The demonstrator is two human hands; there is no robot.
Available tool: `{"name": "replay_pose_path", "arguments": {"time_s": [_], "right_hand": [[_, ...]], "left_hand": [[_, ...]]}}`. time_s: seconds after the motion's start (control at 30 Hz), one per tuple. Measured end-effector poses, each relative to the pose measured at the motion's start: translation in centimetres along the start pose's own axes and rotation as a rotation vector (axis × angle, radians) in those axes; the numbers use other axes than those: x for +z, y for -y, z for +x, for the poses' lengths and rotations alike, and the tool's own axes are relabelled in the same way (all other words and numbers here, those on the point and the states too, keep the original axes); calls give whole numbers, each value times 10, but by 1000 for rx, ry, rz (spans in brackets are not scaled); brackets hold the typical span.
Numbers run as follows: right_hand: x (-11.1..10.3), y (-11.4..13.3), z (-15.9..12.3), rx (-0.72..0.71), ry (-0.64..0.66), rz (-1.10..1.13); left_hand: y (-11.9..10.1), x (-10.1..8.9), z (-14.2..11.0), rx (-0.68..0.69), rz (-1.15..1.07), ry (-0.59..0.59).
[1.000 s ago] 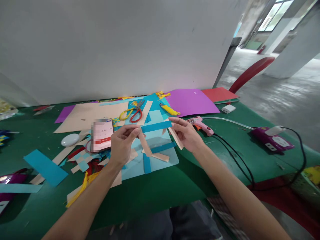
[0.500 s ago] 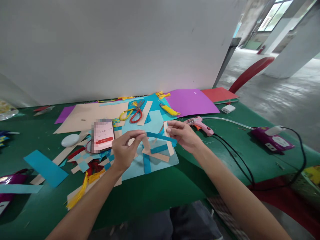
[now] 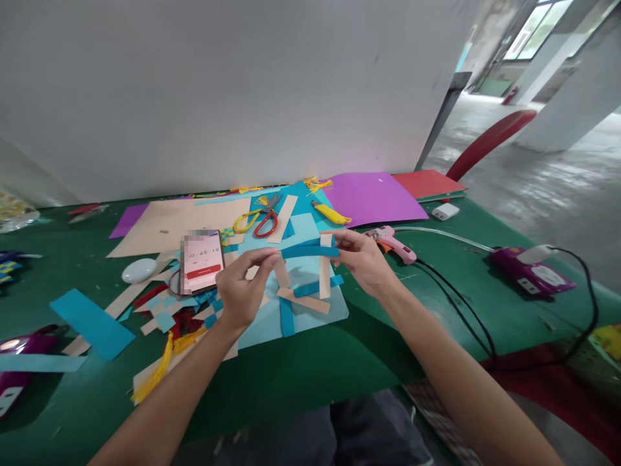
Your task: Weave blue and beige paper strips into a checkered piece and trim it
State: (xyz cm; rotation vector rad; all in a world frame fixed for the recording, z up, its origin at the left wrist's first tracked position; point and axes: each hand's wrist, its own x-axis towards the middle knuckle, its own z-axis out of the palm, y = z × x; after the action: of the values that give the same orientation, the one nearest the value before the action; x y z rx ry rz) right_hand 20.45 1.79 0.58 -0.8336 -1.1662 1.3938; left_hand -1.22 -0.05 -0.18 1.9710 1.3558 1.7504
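My left hand [image 3: 245, 285] pinches the left end of a blue paper strip [image 3: 305, 251] between thumb and fingertips. At the other end my right hand [image 3: 363, 262] closes its fingers on the same strip. The strip appears doubled, with a tan paper strip [image 3: 325, 278] hanging upright between its layers near my right fingers. Below lie interlaced pieces: another tan strip [image 3: 310, 303], a blue strip [image 3: 288, 317] pointing at me, and a slanting blue strip [image 3: 317, 285]. All this is over a light-blue sheet [image 3: 259, 330]; my left fingers partly hide the strip end.
Scissors [image 3: 266, 220] and a yellow utility knife [image 3: 330, 212] lie behind my hands. A pink glue gun [image 3: 395, 244] with a black cord rests to the right, near a purple power strip [image 3: 531, 272]. On the left are a phone [image 3: 201, 262], paper scraps and yellow tassels [image 3: 158, 375].
The blue strip's right end hung loose before; now my right fingers hold it level across the tan strip. The tan strip has turned more upright. My left hand has barely moved.
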Motion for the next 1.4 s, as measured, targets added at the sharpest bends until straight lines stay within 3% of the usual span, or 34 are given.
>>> {"name": "replay_pose_path", "arguments": {"time_s": [0.17, 0.5, 0.87, 1.07, 1.4], "right_hand": [[1, 1, -1, 95, 29, 0], [3, -3, -4, 117, 149, -88], [4, -4, -6, 59, 70, -270], [8, -10, -6, -32, 124, -426], [20, -9, -10, -21, 126, -536]], "left_hand": [[-1, 1, -1, -43, -52, 28], [-5, 0, -1, -104, -91, -20], [-6, 0, 1, -125, -129, -14], [-6, 0, 0, -87, -86, 8], [-4, 1, -3, -29, -68, 55]]}}
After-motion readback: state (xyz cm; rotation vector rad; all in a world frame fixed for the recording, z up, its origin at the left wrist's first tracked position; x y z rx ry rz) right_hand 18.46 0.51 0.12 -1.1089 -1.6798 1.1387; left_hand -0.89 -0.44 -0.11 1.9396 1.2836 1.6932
